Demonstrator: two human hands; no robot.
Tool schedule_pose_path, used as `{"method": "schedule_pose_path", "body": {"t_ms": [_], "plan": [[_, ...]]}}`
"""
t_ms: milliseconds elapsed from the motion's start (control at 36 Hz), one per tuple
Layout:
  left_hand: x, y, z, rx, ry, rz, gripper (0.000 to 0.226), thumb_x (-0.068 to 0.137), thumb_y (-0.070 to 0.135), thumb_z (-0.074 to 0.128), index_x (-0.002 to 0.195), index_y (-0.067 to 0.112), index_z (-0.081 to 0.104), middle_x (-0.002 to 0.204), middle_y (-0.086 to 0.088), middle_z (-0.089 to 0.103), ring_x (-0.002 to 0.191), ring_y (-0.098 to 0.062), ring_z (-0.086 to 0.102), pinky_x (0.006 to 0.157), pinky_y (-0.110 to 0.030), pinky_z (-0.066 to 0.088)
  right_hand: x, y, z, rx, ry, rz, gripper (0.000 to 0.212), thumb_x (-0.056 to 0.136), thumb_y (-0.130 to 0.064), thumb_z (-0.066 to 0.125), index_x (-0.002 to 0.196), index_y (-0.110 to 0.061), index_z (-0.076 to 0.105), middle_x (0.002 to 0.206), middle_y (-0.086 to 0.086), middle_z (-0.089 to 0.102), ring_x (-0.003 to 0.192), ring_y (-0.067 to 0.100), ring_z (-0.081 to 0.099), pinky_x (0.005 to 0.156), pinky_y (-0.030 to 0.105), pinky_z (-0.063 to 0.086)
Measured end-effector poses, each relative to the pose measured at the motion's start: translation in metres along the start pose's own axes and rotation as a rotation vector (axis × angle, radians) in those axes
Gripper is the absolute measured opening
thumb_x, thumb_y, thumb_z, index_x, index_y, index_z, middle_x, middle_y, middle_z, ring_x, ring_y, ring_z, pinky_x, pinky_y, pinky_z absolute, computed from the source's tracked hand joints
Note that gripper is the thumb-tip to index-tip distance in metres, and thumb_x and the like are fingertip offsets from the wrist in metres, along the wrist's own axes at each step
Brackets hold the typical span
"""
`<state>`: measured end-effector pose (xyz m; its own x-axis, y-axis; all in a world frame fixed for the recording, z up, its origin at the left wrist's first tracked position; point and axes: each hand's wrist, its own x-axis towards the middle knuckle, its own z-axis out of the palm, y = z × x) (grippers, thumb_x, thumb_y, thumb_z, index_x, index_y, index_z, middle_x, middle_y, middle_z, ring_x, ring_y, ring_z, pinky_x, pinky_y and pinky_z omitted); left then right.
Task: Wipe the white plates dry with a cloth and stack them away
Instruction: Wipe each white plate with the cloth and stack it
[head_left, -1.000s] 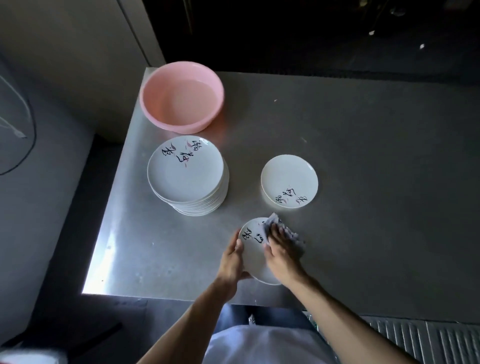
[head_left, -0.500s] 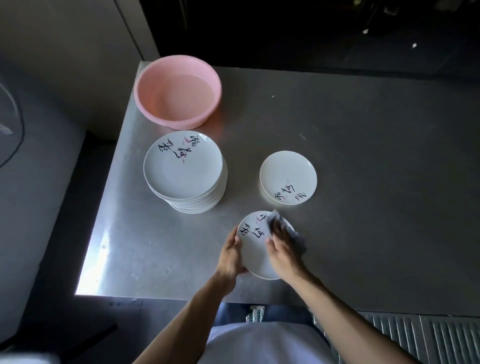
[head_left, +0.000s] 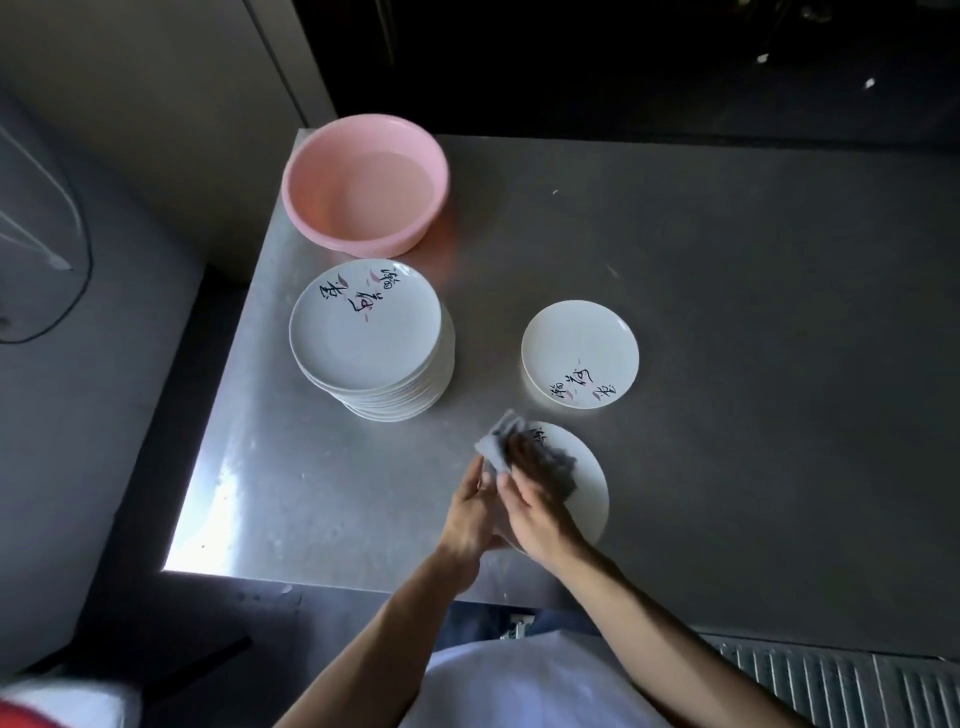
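cloth now swept to upper-left rim of plate, plate turned. left hand fingers grasp rim, right hand fingers clutch cloth. drying nearly done; stacking next.

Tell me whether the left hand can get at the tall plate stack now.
Probably yes: only bare table lies between the left hand and the plate stack. It holds the plate being wiped, though, so it must let go first.
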<state>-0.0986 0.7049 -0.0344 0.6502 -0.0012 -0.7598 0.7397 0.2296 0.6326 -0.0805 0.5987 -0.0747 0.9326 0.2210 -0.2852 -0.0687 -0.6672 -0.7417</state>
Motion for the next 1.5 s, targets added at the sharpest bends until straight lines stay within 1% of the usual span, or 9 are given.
{"method": "schedule_pose_path", "body": {"t_ms": [222, 361, 472, 639, 806, 1000, 1139, 1333, 1500], "plan": [[0.003, -0.007, 0.000, -0.139, 0.197, 0.115, 0.030, 0.112, 0.013, 0.039, 0.134, 0.026, 0.056, 0.121, -0.007, 0.069, 0.104, -0.027, 0.066, 0.065, -0.037, 0.060, 0.017, 0.007, -0.018, -0.109, 0.131, 0.268, 0.055, 0.108, -0.021, 0.030, 0.156, 0.002, 0.015, 0.165, 0.018, 0.013, 0.154, 0.026, 0.009, 0.124, 0.032, 0.002], [0.011, 0.005, -0.013, -0.056, 0.277, 0.100, 0.007, 0.096, 0.010, 0.052, 0.094, 0.014, 0.047, 0.095, -0.012, 0.053, 0.091, -0.026, 0.050, 0.080, -0.044, 0.045, -0.003, -0.017, -0.020, 0.131, 0.027, 0.028, 0.048, 0.108, -0.019, 0.036, 0.155, -0.008, 0.029, 0.160, 0.006, 0.030, 0.145, 0.007, 0.024, 0.118, 0.011, 0.009], [0.005, -0.001, -0.021, -0.065, 0.140, 0.075, 0.015, 0.103, 0.004, 0.046, 0.115, 0.012, 0.047, 0.104, -0.016, 0.062, 0.099, -0.029, 0.063, 0.083, -0.049, 0.058, -0.009, -0.009, -0.013, 0.070, -0.151, -0.113, 0.049, 0.108, -0.020, 0.038, 0.155, -0.013, 0.027, 0.161, -0.004, 0.022, 0.149, 0.005, 0.013, 0.113, 0.006, -0.003], [-0.005, -0.003, -0.022, -0.058, -0.018, 0.068, 0.051, 0.100, -0.006, 0.042, 0.139, 0.022, 0.059, 0.114, -0.018, 0.073, 0.101, -0.032, 0.070, 0.076, -0.041, 0.061, 0.010, 0.010, -0.015, -0.151, 0.145, 0.223, 0.056, 0.107, -0.020, 0.035, 0.156, 0.001, 0.020, 0.163, 0.019, 0.021, 0.152, 0.028, 0.018, 0.123, 0.032, 0.008], [-0.003, -0.007, -0.021, -0.012, -0.057, 0.096, 0.040, 0.099, -0.007, 0.045, 0.131, 0.008, 0.063, 0.111, -0.019, 0.075, 0.100, -0.037, 0.072, 0.076, -0.045, 0.061, -0.010, -0.003, -0.008, -0.031, -0.103, -0.244, 0.051, 0.107, -0.024, 0.035, 0.156, -0.020, 0.023, 0.164, -0.005, 0.013, 0.152, 0.004, 0.005, 0.124, 0.025, 0.002], [0.002, -0.013, -0.017, -0.183, 0.085, 0.064, 0.036, 0.100, -0.003, 0.046, 0.126, 0.013, 0.064, 0.108, -0.019, 0.071, 0.096, -0.031, 0.066, 0.076, -0.044, 0.058, 0.011, 0.005, -0.023, -0.094, 0.140, 0.233, 0.054, 0.107, -0.018, 0.033, 0.156, 0.000, 0.018, 0.164, 0.016, 0.019, 0.152, 0.026, 0.017, 0.122, 0.029, 0.005], [0.010, -0.006, -0.019, -0.088, 0.177, 0.050, 0.014, 0.102, 0.012, 0.055, 0.093, 0.015, 0.045, 0.090, -0.015, 0.058, 0.086, -0.028, 0.058, 0.073, -0.039, 0.049, -0.006, -0.014, -0.030, 0.103, -0.074, 0.028, 0.042, 0.108, -0.022, 0.036, 0.147, -0.008, 0.044, 0.146, 0.004, 0.049, 0.137, 0.020, 0.044, 0.110, 0.018, 0.027], [0.002, -0.020, -0.022, -0.125, 0.065, 0.081, 0.031, 0.101, -0.005, 0.048, 0.125, 0.014, 0.053, 0.108, -0.023, 0.071, 0.090, -0.029, 0.070, 0.076, -0.044, 0.061, -0.010, 0.004, -0.012, -0.118, -0.082, -0.006, 0.055, 0.108, -0.023, 0.034, 0.158, -0.009, 0.014, 0.165, 0.002, 0.005, 0.154, 0.014, 0.002, 0.121, 0.022, -0.010], [-0.004, -0.017, -0.018, -0.014, -0.055, 0.124, 0.043, 0.100, -0.004, 0.045, 0.134, 0.013, 0.066, 0.116, -0.019, 0.076, 0.106, -0.035, 0.073, 0.085, -0.050, 0.063, -0.017, -0.004, -0.007, -0.025, -0.010, 0.072, 0.052, 0.108, -0.021, 0.034, 0.156, -0.005, 0.024, 0.165, 0.010, 0.017, 0.154, 0.021, 0.012, 0.125, 0.032, 0.004]]}}
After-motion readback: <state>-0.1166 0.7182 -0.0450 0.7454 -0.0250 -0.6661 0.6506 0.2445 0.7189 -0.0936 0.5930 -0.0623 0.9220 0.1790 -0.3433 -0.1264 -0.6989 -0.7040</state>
